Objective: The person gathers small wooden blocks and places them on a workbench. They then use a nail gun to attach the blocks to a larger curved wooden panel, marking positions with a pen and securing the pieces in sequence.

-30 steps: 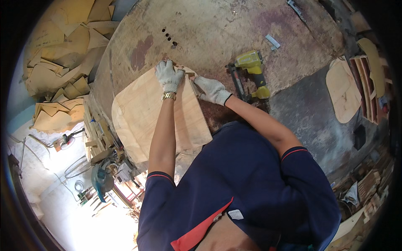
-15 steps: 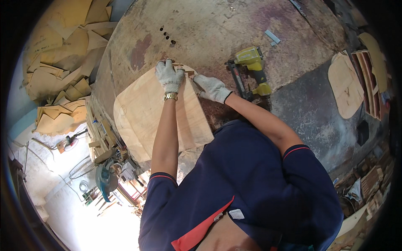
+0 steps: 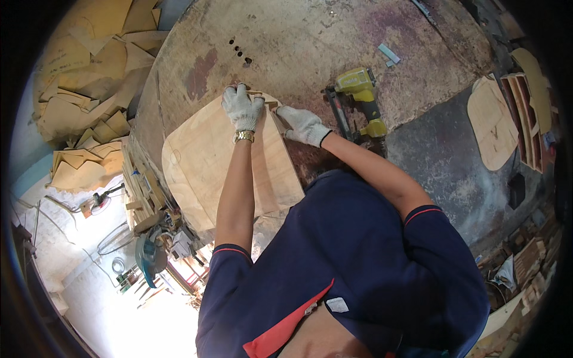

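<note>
A light plywood panel (image 3: 203, 161) with rounded corners lies on the stained round workbench (image 3: 310, 42) in front of me. My left hand (image 3: 242, 107), in a white knit glove with a gold watch at the wrist, presses down on the panel's far edge. My right hand (image 3: 303, 124), also gloved, grips the same far edge next to a small wooden strip (image 3: 271, 107). Both hands sit close together, a hand's width apart. My dark blue shirt hides the panel's near right corner.
A yellow nail gun (image 3: 360, 89) lies on the bench just right of my right hand. Another rounded plywood piece (image 3: 492, 122) and a wooden frame (image 3: 525, 119) lie at the right. Plywood offcuts (image 3: 89, 89) are piled at the left, with a teal power tool (image 3: 149, 253) below.
Both hands stay on the panel's far edge, hardly moving. The view has shifted slightly.
</note>
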`<state>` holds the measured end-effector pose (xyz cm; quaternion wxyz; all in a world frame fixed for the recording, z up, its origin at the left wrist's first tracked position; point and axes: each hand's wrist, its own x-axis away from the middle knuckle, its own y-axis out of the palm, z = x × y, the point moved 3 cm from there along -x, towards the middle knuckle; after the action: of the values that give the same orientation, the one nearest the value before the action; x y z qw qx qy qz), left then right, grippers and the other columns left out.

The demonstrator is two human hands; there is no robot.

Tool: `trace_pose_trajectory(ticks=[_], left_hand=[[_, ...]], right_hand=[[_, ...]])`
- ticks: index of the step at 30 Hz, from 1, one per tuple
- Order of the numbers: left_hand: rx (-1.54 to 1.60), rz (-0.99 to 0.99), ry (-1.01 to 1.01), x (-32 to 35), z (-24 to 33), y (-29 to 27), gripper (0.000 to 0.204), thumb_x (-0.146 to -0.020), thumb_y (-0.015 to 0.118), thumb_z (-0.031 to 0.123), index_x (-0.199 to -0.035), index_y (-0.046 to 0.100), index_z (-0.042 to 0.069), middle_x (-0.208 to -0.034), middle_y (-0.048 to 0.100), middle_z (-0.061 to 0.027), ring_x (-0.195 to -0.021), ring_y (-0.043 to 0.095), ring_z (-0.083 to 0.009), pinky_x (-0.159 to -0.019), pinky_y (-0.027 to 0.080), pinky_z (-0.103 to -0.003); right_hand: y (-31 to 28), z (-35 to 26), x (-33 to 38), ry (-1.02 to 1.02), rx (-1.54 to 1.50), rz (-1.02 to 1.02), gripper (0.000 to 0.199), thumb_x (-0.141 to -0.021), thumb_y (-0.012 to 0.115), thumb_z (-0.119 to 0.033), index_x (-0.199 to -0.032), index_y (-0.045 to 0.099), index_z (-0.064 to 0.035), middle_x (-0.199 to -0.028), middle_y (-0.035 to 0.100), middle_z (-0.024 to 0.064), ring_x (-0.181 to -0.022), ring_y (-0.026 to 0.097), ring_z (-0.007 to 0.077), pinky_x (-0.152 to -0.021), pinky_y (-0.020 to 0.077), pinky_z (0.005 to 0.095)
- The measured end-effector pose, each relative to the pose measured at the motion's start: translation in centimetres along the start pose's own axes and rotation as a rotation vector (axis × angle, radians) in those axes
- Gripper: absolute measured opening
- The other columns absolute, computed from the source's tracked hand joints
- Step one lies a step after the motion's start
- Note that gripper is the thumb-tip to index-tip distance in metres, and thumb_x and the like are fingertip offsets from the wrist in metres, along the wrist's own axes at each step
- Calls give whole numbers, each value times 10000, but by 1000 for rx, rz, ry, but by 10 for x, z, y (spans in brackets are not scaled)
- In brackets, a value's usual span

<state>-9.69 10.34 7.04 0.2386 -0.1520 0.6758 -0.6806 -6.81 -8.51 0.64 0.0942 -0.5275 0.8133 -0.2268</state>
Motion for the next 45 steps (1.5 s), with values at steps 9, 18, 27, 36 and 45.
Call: trace_pose_trajectory(ticks=[9,18,27,36,45], left_hand=[[34,16,-74,-2,1,3,442,-694,802,335,-1049,695,93,-1154,585,-175,-1136,553,-375,-968,451,-492],[77,48,-75,0,0,4,412,-691,800,317,-1027,701,99,-1124,592,-178,-1121,555,-376,-956,454,-489],[8,34,-29,1,4,2,366,-703,748,339,-979,700,103,-1106,611,-161,-1123,551,-367,-989,425,-495],[32,6,-64,4,10,-4,320,-762,700,335,-975,685,97,-1150,600,-160,-1190,524,-346,-1061,372,-514],[63,50,-88,9,16,-16,319,-767,694,328,-1006,686,117,-1138,603,-136,-1194,535,-335,-1054,385,-503]], right_hand=[[1,0,-1,-15,-16,7,699,-847,772,-201,-1459,450,-98,-1391,584,223,-1171,634,438,-968,542,507],[6,4,-3,-3,-19,22,663,-851,768,-207,-1431,470,-87,-1389,589,218,-1165,640,431,-959,546,510],[-3,-3,-1,-27,15,27,625,-856,753,-264,-1401,503,-91,-1376,592,208,-1175,637,417,-978,534,500],[-106,34,82,372,-89,781,208,-869,772,-182,-996,682,-44,-857,691,136,-753,689,286,-709,547,386],[-115,30,100,312,229,849,283,-861,789,-148,-1077,640,-41,-971,658,121,-874,669,281,-781,532,400]])
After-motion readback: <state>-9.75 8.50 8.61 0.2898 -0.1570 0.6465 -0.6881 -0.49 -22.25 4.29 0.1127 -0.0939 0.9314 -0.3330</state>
